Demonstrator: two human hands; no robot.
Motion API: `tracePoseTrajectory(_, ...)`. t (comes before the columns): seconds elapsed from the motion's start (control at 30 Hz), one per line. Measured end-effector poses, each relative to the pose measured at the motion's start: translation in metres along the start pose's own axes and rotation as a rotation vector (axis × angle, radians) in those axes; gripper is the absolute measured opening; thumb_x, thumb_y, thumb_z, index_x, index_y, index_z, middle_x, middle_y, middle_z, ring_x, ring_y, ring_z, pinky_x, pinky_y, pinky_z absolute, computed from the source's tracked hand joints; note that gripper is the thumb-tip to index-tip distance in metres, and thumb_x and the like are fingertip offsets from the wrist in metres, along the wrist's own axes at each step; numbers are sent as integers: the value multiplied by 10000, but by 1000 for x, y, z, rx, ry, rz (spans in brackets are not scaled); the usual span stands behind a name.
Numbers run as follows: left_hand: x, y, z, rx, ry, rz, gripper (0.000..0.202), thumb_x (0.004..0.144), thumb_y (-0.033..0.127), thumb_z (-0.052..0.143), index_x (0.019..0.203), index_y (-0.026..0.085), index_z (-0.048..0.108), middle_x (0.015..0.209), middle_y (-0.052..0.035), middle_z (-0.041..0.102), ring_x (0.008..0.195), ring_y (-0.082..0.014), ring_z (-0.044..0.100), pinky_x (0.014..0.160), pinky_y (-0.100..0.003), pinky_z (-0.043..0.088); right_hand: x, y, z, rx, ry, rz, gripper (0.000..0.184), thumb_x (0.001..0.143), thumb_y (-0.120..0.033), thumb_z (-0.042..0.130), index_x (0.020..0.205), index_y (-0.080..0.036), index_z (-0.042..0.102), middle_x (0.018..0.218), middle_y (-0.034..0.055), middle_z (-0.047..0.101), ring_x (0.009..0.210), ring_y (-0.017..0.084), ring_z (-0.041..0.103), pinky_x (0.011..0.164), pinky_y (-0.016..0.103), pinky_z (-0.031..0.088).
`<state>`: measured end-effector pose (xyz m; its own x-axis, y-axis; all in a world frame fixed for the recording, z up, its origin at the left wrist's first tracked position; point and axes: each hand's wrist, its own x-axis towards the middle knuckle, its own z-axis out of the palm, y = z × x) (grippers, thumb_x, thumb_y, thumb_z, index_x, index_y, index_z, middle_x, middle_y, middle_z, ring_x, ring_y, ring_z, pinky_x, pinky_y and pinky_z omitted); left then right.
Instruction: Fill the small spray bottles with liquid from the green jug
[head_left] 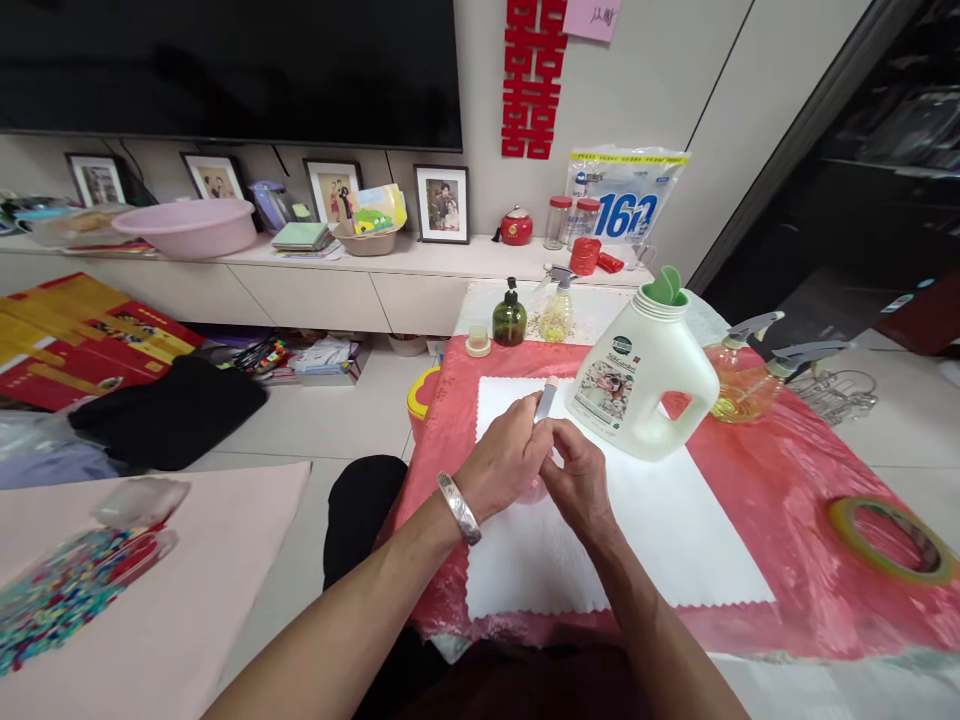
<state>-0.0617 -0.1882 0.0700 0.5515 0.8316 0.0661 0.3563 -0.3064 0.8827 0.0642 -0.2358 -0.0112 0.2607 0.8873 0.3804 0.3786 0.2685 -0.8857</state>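
Note:
Both my hands come together over a white cloth (622,530) with a wavy edge. My left hand (504,455) is wrapped round the top of a small clear pinkish spray bottle (534,492), whose grey spray head (547,400) sticks up past my fingers. Pressed against it from the other side, my right hand (579,478) pinches the bottle near its neck. My fingers cover most of the bottle. Just beyond them stands a large white detergent jug (637,375), its cap off and a green spout (666,287) showing at the mouth.
A green pump bottle (510,318), a clear spray bottle (556,315) and a cream cap (478,342) stand at the table's back. Two amber spray bottles (739,390) are on the right, with a tape roll (892,540) nearer. Beads (67,590) lie on the left table.

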Motion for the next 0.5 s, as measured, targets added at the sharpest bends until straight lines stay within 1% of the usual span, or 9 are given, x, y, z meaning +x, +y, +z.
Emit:
tracePoseTrajectory(0.07, -2, -4, 5, -5, 5, -16, 340, 985, 297, 382, 1210, 189, 612, 780, -13, 668, 707, -200, 641, 645, -307, 515, -1, 4, 3, 17, 20, 13, 168, 836, -271, 632, 987, -207, 671, 964, 15, 687, 847, 181, 615, 806, 305, 465)
tracePoseTrajectory(0.1, -3, -7, 7, -31, 13, -26, 363, 993, 296, 364, 1254, 191, 594, 815, -23, 687, 713, -199, 653, 658, -312, 525, -2, 5, 4, 27, 28, 18, 182, 840, -283, 638, 1003, -206, 665, 971, 19, 687, 856, 183, 619, 812, 307, 468)
tracePoseTrajectory(0.17, -4, -12, 12, -123, 59, -41, 379, 1002, 293, 345, 1286, 197, 577, 946, -55, 730, 738, -191, 681, 718, -325, 556, -3, 5, 5, 46, 32, 22, 203, 854, -323, 658, 1019, -204, 653, 992, 29, 682, 886, 191, 624, 834, 313, 474)
tracePoseTrajectory(0.23, -5, -18, 16, -217, 131, -35, 372, 1010, 297, 340, 1275, 197, 580, 1087, -83, 742, 797, -185, 705, 800, -339, 574, -4, 3, 5, 63, 20, 15, 226, 874, -368, 669, 1033, -208, 654, 1026, 36, 675, 921, 196, 624, 860, 318, 477)
tracePoseTrajectory(0.33, -7, -25, 20, -224, 191, -1, 379, 1020, 307, 342, 1291, 185, 576, 1170, -111, 739, 959, -210, 716, 915, -380, 568, -5, -1, 4, 76, 1, 0, 239, 914, -407, 650, 1062, -222, 678, 1076, 45, 667, 960, 201, 616, 883, 324, 473)
tracePoseTrajectory(0.43, -10, -26, 21, -150, 158, 51, 424, 1030, 322, 349, 1391, 184, 523, 1252, -127, 715, 1129, -235, 684, 974, -398, 548, -8, 0, 5, 84, 16, -10, 245, 942, -420, 623, 1081, -230, 690, 1077, 54, 667, 971, 210, 612, 878, 331, 468)
tracePoseTrajectory(0.5, -11, -25, 20, -108, 101, 81, 461, 1035, 343, 354, 1453, 190, 474, 1296, -126, 696, 1150, -237, 679, 971, -391, 546, -9, 3, 6, 91, 37, -18, 240, 942, -422, 620, 1064, -228, 689, 1065, 57, 669, 962, 214, 612, 869, 335, 468)
